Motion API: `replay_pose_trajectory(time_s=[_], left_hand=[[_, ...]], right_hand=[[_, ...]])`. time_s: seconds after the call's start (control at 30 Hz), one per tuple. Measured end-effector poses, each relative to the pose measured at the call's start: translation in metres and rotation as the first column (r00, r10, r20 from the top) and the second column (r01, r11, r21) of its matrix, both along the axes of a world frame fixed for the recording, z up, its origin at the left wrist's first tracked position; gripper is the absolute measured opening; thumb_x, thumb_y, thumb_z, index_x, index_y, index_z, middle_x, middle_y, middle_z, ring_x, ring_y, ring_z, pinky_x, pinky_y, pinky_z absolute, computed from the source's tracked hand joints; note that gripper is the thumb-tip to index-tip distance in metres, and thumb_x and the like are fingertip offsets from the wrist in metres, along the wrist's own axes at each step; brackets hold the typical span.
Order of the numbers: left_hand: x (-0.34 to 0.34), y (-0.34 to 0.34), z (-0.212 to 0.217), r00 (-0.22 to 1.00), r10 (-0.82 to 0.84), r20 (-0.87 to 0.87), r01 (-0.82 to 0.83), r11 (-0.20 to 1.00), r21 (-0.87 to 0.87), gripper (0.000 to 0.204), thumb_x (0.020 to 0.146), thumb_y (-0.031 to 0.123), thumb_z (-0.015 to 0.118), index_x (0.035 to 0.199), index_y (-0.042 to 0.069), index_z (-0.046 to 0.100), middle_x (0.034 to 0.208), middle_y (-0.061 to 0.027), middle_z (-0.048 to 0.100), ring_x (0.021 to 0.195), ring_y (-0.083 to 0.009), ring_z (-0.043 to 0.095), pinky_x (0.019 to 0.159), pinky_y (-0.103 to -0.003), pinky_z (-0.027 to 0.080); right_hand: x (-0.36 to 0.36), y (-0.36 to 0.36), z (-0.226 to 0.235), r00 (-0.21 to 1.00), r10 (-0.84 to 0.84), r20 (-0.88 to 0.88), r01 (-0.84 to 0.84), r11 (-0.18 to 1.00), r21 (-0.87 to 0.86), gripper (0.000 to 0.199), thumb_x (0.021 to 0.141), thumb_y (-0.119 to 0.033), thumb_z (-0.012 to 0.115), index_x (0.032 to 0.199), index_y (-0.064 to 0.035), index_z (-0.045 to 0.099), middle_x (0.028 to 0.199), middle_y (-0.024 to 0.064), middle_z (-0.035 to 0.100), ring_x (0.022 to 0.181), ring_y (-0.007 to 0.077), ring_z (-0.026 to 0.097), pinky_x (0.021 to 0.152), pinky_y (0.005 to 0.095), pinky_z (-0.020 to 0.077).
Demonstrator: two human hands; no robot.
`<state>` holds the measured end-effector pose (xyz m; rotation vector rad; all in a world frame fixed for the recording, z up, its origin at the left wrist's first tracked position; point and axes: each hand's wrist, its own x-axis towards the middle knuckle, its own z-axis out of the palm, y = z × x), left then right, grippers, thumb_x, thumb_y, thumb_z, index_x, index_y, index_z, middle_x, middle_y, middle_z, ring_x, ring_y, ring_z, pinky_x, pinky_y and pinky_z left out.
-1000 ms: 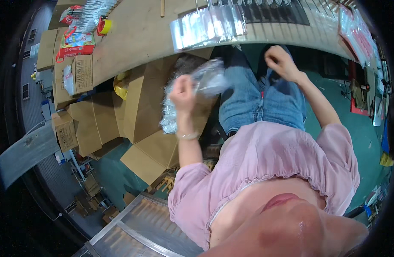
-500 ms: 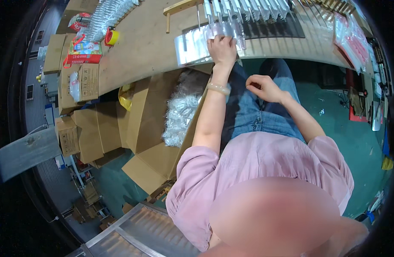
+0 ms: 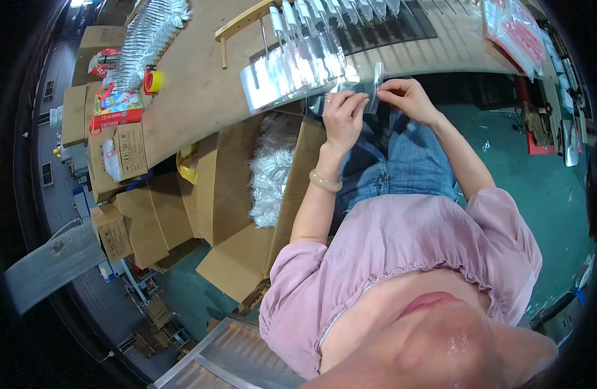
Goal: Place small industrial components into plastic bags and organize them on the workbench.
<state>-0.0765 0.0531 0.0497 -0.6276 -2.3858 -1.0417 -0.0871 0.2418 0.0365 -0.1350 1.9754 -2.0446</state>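
Note:
In front of the table's near edge, my left hand [image 3: 344, 120] pinches a clear plastic bag [image 3: 377, 74] between thumb and fingers. My right hand [image 3: 412, 100] meets it from the other side, thumb and forefinger closed on the bag's edge. The bag is narrow and see-through, with one strip standing up between my hands. A fanned pile of clear plastic bags [image 3: 269, 84] lies along the table edge, left of my hands. Behind it, a wooden rack [image 3: 250, 23] has metal rods with several white-and-clear pieces [image 3: 311, 16] hanging along it.
Below the table edge, an open carton [image 3: 240, 253] holds many clear wrapped pieces [image 3: 272, 175]. On the table [image 3: 195, 84] at the left are a yellow tape roll [image 3: 154, 82], a red gift box [image 3: 117, 117] and a row of packed pieces [image 3: 149, 39]. Pink-and-clear bags [image 3: 519, 35] lie at the right.
My left hand has drawn back from the pile of bags, bringing a clear bag. My right hand has risen from above my lap to take hold of it too. The view has shifted slightly.

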Motion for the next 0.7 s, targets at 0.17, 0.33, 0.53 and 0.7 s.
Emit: replay_pose_trajectory(time_s=[0.17,0.33,0.53,0.7], left_hand=[[0.024,0.023,0.009,0.918,-0.022,0.396,-0.074,0.971,0.226,0.016,0.078,0.005,0.071,0.093,0.002,0.066,0.081,-0.0044,0.065,0.069,-0.0157,0.058,0.064,-0.028,0.047],[0.022,0.024,0.016,0.654,-0.434,0.619,-0.13,0.742,0.658,0.011,0.083,0.005,0.069,0.091,-0.001,0.064,0.078,-0.0038,0.066,0.066,-0.0079,0.057,0.06,-0.022,0.046],[0.017,0.025,0.006,0.566,-0.588,0.578,-0.28,0.523,0.805,0.008,0.083,0.004,0.068,0.088,-0.001,0.064,0.077,-0.0047,0.065,0.067,-0.007,0.057,0.059,-0.021,0.046],[0.021,0.038,0.002,0.697,-0.38,0.608,-0.341,0.57,0.747,0.007,0.083,0.006,0.067,0.085,-0.001,0.066,0.072,-0.0035,0.065,0.061,-0.0057,0.056,0.055,-0.02,0.045]], right_hand=[[0.005,0.007,0.014,0.987,0.137,-0.084,-0.129,0.986,0.103,0.017,0.087,-0.017,0.065,0.089,0.0002,0.066,0.069,-0.0018,0.06,0.069,0.0032,0.052,0.058,0.0216,0.0415],[0.005,0.012,0.031,0.965,0.242,-0.102,-0.219,0.956,0.196,0.014,0.088,-0.012,0.063,0.081,-0.0006,0.06,0.07,-0.0019,0.057,0.065,0.0026,0.048,0.057,0.0204,0.0396],[0.008,0.013,0.022,0.971,0.206,0.125,-0.128,0.882,-0.454,0.01,0.092,-0.012,0.056,0.093,-0.0025,0.058,0.068,-0.0008,0.053,0.062,0.0048,0.049,0.056,0.022,0.0409],[0.022,0.003,0.028,0.953,-0.122,-0.277,0.17,0.973,0.155,0.015,0.093,-0.016,0.055,0.1,-0.0038,0.06,0.068,-0.0001,0.056,0.06,0.0095,0.054,0.055,0.0252,0.0436]])
